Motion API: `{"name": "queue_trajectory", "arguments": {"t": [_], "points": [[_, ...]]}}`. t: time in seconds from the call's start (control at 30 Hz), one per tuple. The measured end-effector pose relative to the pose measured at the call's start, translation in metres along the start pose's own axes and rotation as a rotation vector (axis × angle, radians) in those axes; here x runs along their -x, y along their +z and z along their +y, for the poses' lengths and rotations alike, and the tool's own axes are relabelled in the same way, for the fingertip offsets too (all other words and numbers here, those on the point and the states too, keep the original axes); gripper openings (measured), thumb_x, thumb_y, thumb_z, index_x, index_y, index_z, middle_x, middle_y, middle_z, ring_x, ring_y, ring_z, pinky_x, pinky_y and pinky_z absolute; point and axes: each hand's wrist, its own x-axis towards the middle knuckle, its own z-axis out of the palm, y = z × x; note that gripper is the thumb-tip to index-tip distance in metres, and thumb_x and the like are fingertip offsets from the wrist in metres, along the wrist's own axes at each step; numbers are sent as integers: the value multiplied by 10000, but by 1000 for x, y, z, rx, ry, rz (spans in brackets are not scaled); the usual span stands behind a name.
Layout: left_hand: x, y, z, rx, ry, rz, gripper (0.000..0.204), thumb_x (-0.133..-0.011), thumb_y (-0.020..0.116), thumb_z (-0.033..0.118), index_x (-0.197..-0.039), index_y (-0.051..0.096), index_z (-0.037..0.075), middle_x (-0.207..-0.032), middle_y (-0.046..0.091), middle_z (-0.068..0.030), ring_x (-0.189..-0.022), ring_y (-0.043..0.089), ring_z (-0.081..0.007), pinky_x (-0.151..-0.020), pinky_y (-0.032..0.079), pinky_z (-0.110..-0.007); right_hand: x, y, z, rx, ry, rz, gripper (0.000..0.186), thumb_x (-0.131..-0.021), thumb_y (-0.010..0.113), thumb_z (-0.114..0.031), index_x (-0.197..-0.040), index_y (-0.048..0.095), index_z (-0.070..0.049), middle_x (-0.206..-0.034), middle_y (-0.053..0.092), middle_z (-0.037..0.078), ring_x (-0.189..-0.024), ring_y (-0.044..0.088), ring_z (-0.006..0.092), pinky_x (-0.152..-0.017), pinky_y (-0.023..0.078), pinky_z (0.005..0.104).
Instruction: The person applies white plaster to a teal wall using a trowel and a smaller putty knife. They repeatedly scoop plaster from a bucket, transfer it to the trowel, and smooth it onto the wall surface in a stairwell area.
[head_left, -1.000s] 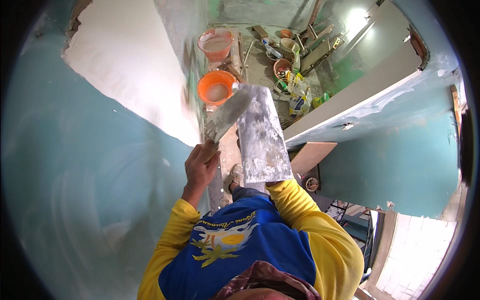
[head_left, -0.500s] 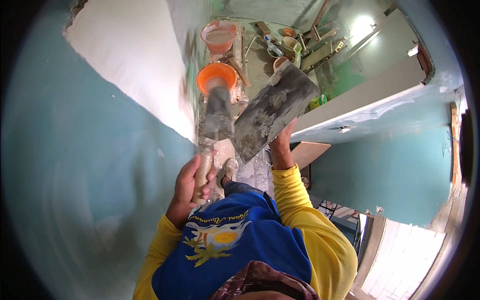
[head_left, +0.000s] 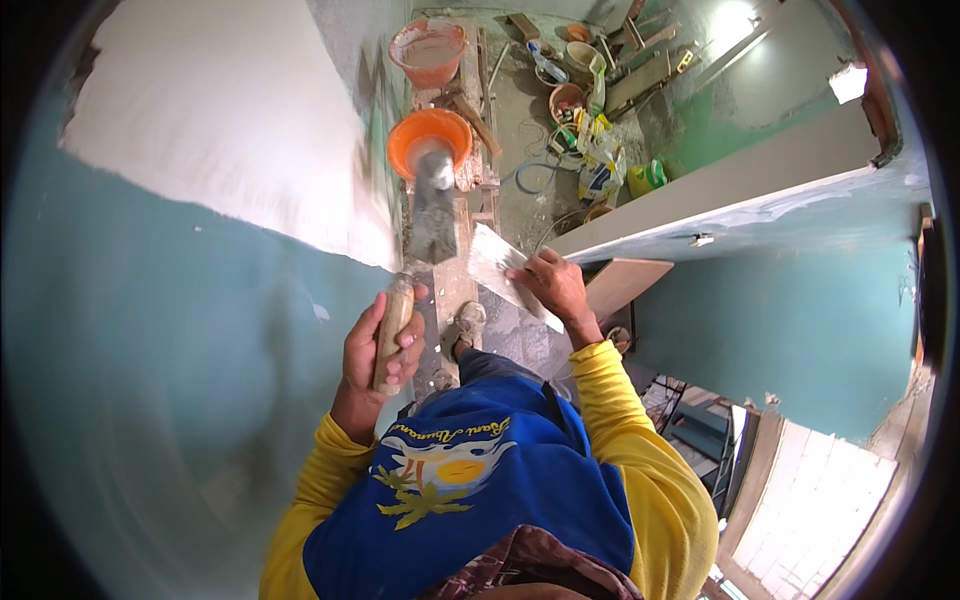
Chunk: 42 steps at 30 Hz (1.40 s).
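Note:
My left hand (head_left: 378, 340) is closed around the pale wooden handle of a trowel (head_left: 434, 225). The trowel's grey, smeared blade points away from me, slightly blurred, and its far end overlaps the near rim of an orange basin (head_left: 398, 150) in this view. Whether it touches the basin I cannot tell. My right hand (head_left: 562, 292) grips a flat plastering float (head_left: 492, 258), tilted so that a whitish, streaked face shows. Its handle is mostly hidden under my fingers. The float is to the right of the trowel, apart from it.
A reddish bucket (head_left: 428, 72) of pale mix stands beyond the basin on a splattered plank (head_left: 458, 270). White plaster (head_left: 230, 120) covers part of the left blue wall. A ledge (head_left: 730, 205) runs along the right. Bags, pails and wood lie on the far floor.
My right hand has turned the float over, so its broad dark face no longer shows and a pale face does. The trowel stays in my left hand near the basin. The view has shifted slightly.

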Motion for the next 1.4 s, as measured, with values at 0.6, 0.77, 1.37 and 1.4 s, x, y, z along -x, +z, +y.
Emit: {"name": "queue_trajectory", "arguments": {"t": [0.6,0.77,1.37,1.4], "points": [[-168,-96,54,-552,81,646,394,-1014,642,236,-1362,540,80,-938,590,-36,-648,512,-87,-503,424,-215,200,49,141,-148,1209,-45,596,-840,774,-251,-1348,519,-70,-966,713,213,-928,716,365,-840,546,450],[-230,-115,82,-658,80,732,268,-985,685,235,-1170,534,112,-1017,648,-78,-665,558,-110,-511,457,-237,167,63,140,-121,1341,-27,578,-830,772,-230,-1330,539,-55,-1039,723,222,-969,717,381,-876,546,446],[-626,-190,353,-746,261,725,274,-940,697,174,-1134,627,-7,-835,627,-80,-592,596,-169,-527,524,-310,-311,160,219,-732,919,274,550,-936,747,-173,-1426,532,-46,-1109,725,158,-1004,684,178,-887,543,323],[-642,-193,364,-722,260,711,254,-943,686,160,-1123,629,-10,-856,635,-86,-620,612,-174,-555,539,-315,-333,168,224,-787,910,301,542,-945,741,-175,-1428,532,-50,-1102,726,145,-994,678,161,-876,545,318]]}}
